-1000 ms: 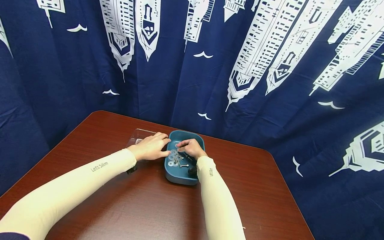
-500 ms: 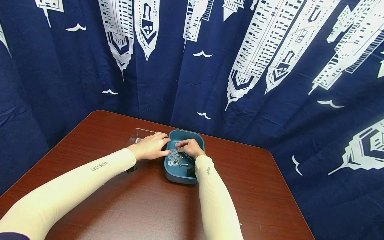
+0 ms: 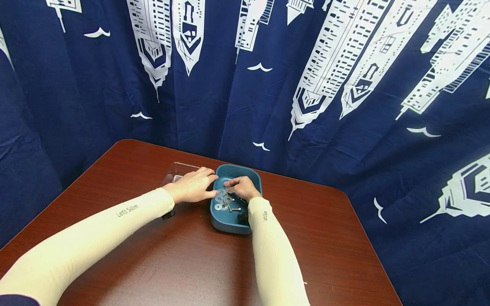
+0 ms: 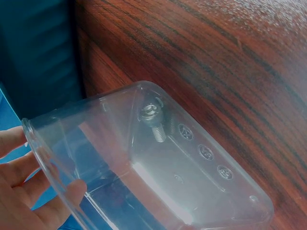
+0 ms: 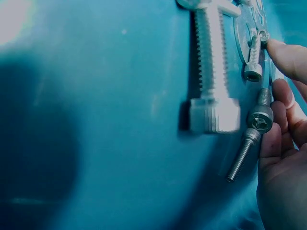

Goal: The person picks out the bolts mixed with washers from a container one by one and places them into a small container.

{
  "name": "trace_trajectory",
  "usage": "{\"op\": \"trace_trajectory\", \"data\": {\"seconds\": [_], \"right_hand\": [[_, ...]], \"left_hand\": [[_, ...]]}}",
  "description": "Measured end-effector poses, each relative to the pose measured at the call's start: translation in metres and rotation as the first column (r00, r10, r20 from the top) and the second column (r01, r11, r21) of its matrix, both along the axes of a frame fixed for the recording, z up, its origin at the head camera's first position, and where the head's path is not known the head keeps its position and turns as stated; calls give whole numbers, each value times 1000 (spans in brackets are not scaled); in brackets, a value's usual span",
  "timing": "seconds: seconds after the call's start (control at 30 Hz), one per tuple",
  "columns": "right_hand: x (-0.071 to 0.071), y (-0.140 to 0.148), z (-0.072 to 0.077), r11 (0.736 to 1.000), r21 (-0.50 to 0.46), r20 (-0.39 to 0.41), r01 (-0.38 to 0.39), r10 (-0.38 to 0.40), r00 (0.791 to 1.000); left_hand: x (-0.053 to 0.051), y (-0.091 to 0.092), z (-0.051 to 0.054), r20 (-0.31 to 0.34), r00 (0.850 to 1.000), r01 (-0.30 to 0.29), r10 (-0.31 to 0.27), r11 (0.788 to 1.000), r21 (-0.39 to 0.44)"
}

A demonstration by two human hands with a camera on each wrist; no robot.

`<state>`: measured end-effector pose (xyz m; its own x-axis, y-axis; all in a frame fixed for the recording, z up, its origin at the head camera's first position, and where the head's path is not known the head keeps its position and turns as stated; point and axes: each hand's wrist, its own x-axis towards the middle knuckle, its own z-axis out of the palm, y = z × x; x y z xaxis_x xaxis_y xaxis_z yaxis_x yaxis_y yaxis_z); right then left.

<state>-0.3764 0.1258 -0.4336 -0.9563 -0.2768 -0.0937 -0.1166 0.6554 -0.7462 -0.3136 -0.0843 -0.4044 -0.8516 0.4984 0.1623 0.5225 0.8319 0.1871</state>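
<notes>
My right hand (image 3: 242, 188) reaches down into a blue bin (image 3: 229, 226). In the right wrist view its fingers are bent against a dark-headed socket bolt (image 5: 260, 117), which they seem to pinch; the contact is partly hidden. A slim bolt (image 5: 242, 155), a short bolt (image 5: 254, 60) and a large blurred bolt (image 5: 215, 72) lie close by. Clear round washers (image 3: 219, 199) are left of that hand. My left hand (image 3: 193, 186) lies with spread fingers at the bin's left rim, over a clear plastic box (image 4: 192, 191). One bolt (image 4: 156, 122) is inside that box.
Under everything is a brown wooden table (image 3: 164, 263). A dark blue curtain (image 3: 206, 110) with white buildings hangs behind its far edge. The bin stands near that edge, with the clear box just to its left. A black device (image 3: 168, 213) sits at my left wrist.
My right forearm has shifted slightly left. Both hands otherwise keep nearly the same places, and the bin and box stay where they were.
</notes>
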Motion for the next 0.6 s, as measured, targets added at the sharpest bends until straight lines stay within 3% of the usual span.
{"op": "trace_trajectory", "data": {"seconds": [0.6], "right_hand": [[2, 0, 2, 999, 41, 4, -5, 5, 1000]], "left_hand": [[2, 1, 1, 5, 1000, -4, 4, 1000, 1]]}}
